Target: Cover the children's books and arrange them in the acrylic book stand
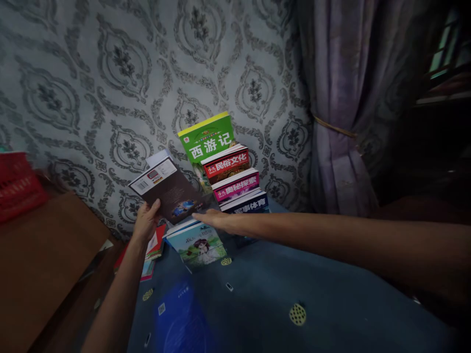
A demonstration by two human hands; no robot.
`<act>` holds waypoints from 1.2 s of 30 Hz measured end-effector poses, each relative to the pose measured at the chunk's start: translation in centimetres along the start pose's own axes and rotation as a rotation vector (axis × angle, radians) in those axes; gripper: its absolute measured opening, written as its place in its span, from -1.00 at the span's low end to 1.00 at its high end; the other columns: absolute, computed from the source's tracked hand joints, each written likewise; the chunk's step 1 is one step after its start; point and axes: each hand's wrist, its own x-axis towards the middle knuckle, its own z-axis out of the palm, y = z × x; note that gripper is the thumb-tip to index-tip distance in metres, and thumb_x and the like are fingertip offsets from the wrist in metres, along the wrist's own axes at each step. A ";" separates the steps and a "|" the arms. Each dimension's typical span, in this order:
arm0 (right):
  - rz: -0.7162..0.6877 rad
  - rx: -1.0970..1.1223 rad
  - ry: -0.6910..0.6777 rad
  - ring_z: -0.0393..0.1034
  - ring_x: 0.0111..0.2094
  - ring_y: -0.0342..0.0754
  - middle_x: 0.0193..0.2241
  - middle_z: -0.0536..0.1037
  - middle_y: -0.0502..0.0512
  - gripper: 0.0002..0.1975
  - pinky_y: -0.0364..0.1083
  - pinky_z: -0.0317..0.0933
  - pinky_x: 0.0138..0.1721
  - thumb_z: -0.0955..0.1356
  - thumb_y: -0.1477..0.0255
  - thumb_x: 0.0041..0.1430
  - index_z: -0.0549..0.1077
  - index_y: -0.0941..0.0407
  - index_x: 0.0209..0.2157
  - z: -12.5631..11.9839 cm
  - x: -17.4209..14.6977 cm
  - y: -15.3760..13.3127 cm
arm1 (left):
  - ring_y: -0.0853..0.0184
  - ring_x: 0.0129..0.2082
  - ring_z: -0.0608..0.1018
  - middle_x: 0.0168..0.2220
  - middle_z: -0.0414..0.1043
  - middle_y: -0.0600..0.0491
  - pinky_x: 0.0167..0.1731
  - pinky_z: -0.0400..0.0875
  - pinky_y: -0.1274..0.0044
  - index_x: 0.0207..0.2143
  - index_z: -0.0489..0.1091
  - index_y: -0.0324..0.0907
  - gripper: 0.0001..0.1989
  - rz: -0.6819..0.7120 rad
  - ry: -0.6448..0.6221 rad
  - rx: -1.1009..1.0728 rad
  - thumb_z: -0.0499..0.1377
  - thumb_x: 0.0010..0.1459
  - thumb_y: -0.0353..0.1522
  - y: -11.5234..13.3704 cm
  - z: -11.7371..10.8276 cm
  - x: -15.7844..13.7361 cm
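Observation:
A dark brown book [171, 191] with a white barcode panel leans back, tilted, at the centre left. My left hand [147, 218] grips its left edge, thumb over the cover. At the book's lower right corner, my right hand [211, 218] is closed on it, fingers partly hidden. Just below stands a light-blue book [202, 245] with a girl on its cover, other books behind it. To the right, a row of books steps toward me: a green one [211, 139], a red one [228, 164], a magenta one [237, 186] and a dark blue one [250, 203].
A blue book [180, 318] lies on the dark teal cloth [265, 299] in front. More books [156, 242] lie at the left edge, partly behind my left arm. A cardboard box [51, 255] and a red bag [20, 186] stand left. Patterned wall and tied curtain [334, 108] rise behind.

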 end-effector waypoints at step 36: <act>-0.071 -0.150 0.049 0.38 0.06 0.10 0.01 0.51 0.25 -0.60 -0.06 0.18 0.04 0.20 0.17 0.35 0.35 0.16 0.03 1.4 -2.2 1.5 | 0.06 0.01 0.54 0.00 0.56 -0.09 0.12 0.34 0.22 0.02 0.49 -0.23 -0.38 -0.090 -0.334 0.004 0.39 -0.07 -0.11 -3.3 -1.0 -1.8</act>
